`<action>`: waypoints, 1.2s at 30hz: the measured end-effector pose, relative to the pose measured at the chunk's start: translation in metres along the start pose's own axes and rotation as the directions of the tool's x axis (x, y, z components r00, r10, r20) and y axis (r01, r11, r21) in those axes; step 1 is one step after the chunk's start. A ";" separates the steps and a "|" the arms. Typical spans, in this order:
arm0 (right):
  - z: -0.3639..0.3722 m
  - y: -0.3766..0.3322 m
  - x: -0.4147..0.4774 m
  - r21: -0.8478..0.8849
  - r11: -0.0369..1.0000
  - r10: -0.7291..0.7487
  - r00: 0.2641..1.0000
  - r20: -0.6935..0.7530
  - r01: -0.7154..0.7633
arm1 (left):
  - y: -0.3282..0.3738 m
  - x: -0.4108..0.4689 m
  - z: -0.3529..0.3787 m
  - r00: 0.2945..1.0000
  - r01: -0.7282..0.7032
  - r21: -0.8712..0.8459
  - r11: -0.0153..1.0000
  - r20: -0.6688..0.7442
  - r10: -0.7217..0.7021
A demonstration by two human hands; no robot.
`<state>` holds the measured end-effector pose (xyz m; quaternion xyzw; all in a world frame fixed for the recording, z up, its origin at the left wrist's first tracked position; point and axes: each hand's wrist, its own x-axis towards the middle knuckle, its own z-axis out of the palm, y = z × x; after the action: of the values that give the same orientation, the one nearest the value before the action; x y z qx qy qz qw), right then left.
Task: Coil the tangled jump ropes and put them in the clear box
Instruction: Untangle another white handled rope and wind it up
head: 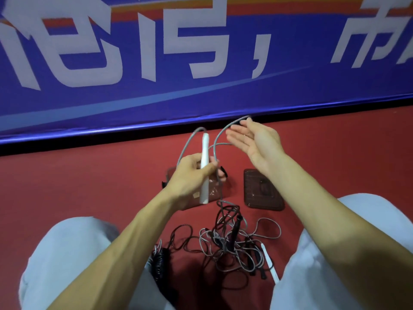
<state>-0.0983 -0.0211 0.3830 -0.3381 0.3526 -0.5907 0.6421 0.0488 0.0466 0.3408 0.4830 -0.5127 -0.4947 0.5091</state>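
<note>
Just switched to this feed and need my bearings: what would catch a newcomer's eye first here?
A blue banner with big white characters fills the top of the view. In the middle, the left hand grips a white handle, and a grey rope arcs from it toward the open right hand. Low in the frame, a tangle of ropes lies on the red floor.

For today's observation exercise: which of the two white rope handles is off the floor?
The white handle gripped in the left hand; the other white handle lies on the floor by the right leg.
</note>
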 end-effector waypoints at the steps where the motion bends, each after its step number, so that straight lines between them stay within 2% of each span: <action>1: -0.001 0.004 -0.001 -0.214 0.977 -0.010 0.999 0.036 0.018 | 0.003 0.001 -0.001 0.998 0.005 -0.089 0.996 -0.055 -0.010; 3: -0.004 0.014 -0.004 -0.615 0.786 0.028 0.989 0.142 0.066 | 0.009 0.004 -0.005 0.989 -0.013 -0.202 0.979 -0.149 -0.017; 5: -0.006 0.024 -0.005 -0.866 0.455 0.109 0.953 0.284 0.207 | 0.015 0.006 -0.010 0.974 -0.042 -0.282 0.958 -0.224 -0.023; 7: -0.008 0.035 -0.006 -0.927 0.100 0.231 0.898 0.375 0.361 | 0.023 0.006 -0.017 0.967 -0.078 -0.378 0.923 -0.254 -0.023; 8: -0.009 0.040 -0.008 -0.917 -0.012 0.270 0.884 0.382 0.400 | 0.027 0.006 -0.020 0.968 -0.096 -0.414 0.905 -0.251 -0.012; 9: -0.010 0.043 -0.010 -0.906 -0.065 0.276 0.880 0.386 0.417 | 0.030 0.004 -0.024 0.970 -0.109 -0.438 0.892 -0.244 -0.001; 10: -0.011 0.046 -0.011 -0.902 -0.064 0.262 0.880 0.397 0.426 | 0.033 0.003 -0.027 0.971 -0.118 -0.453 0.883 -0.241 0.006; 12: -0.011 0.050 -0.012 -0.895 0.004 0.274 0.860 0.431 0.447 | 0.037 0.001 -0.031 0.969 -0.129 -0.481 0.867 -0.246 0.008; 14: -0.012 0.052 -0.011 -0.884 0.045 0.358 0.819 0.448 0.464 | 0.043 0.000 -0.035 0.965 -0.148 -0.540 0.828 -0.263 0.001; 16: -0.018 0.053 -0.009 -0.881 -0.008 0.462 0.783 0.416 0.473 | 0.050 -0.001 -0.040 0.961 -0.180 -0.629 0.757 -0.277 -0.002; 18: -0.024 0.057 -0.008 -0.865 -0.115 0.535 0.764 0.360 0.488 | 0.054 -0.001 -0.045 0.955 -0.221 -0.678 0.701 -0.295 0.015; 19: -0.026 0.059 -0.007 -0.862 -0.145 0.531 0.773 0.347 0.486 | 0.055 -0.002 -0.047 0.954 -0.235 -0.685 0.689 -0.300 0.027; 21: -0.025 0.061 -0.005 -0.873 -0.132 0.444 0.815 0.372 0.470 | 0.054 -0.002 -0.046 0.954 -0.249 -0.703 0.667 -0.298 0.042; 23: -0.021 0.062 -0.002 -0.878 -0.030 0.356 0.826 0.437 0.478 | 0.053 -0.002 -0.044 0.959 -0.240 -0.715 0.657 -0.278 0.048; 25: -0.017 0.062 -0.001 -0.865 0.097 0.348 0.797 0.493 0.493 | 0.052 -0.001 -0.040 0.967 -0.221 -0.739 0.636 -0.252 0.043; 27: -0.013 0.062 -0.005 -0.846 0.093 0.351 0.778 0.521 0.525 | 0.050 0.002 -0.039 0.967 -0.228 -0.770 0.596 -0.252 0.044; 29: -0.011 0.060 -0.005 -0.838 0.054 0.291 0.794 0.533 0.543 | 0.046 0.007 -0.043 0.954 -0.267 -0.777 0.570 -0.298 0.041; 30: -0.011 0.059 -0.004 -0.846 0.068 0.248 0.812 0.528 0.529 | 0.044 0.010 -0.046 0.944 -0.288 -0.760 0.583 -0.329 0.038; 32: -0.011 0.057 -0.004 -0.863 0.186 0.171 0.849 0.500 0.471 | 0.036 0.016 -0.051 0.917 -0.303 -0.654 0.693 -0.398 0.026; 34: -0.010 0.052 -0.004 -0.852 0.281 0.084 0.873 0.480 0.441 | 0.025 0.018 -0.052 0.895 -0.245 -0.458 0.855 -0.446 0.018; 36: -0.007 0.047 -0.005 -0.826 0.363 -0.012 0.889 0.458 0.431 | 0.013 0.018 -0.047 0.884 -0.145 -0.213 0.966 -0.466 0.029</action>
<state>-0.0807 -0.0124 0.3397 -0.7845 0.4372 -0.3053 0.3165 0.0956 0.0280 0.3540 0.4969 -0.3348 -0.4016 0.6926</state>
